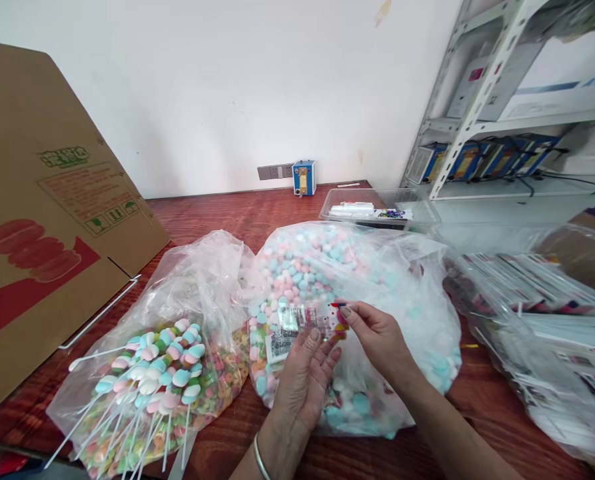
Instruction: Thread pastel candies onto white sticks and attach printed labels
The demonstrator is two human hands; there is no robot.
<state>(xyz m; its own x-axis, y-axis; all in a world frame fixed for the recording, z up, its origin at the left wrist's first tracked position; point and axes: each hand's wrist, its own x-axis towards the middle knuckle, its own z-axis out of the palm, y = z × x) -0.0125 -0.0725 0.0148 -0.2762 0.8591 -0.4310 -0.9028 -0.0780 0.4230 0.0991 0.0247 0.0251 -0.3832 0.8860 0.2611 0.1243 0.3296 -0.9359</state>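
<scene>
In front of me, a small clear printed plastic packet (305,319) with a barcode label and a red and yellow design is held between both hands. The thumb of my left hand (300,380) lies on its lower side, with the fingers curled beneath. My right hand (377,333) pinches its coloured end between thumb and fingers. Right behind the hands lies a big clear bag (407,293) full of pink, blue and white marshmallows. To the left, marshmallow skewers (152,373) on white sticks rest on another clear bag (222,383), which holds ring-shaped gummies.
A large cardboard box (52,200) stands at the left. At the back are a clear tray (377,197) and a small blue-and-white device (304,179) by the wall sockets. Clear containers of printed packets (542,287) line the right side, below a metal shelf (517,123).
</scene>
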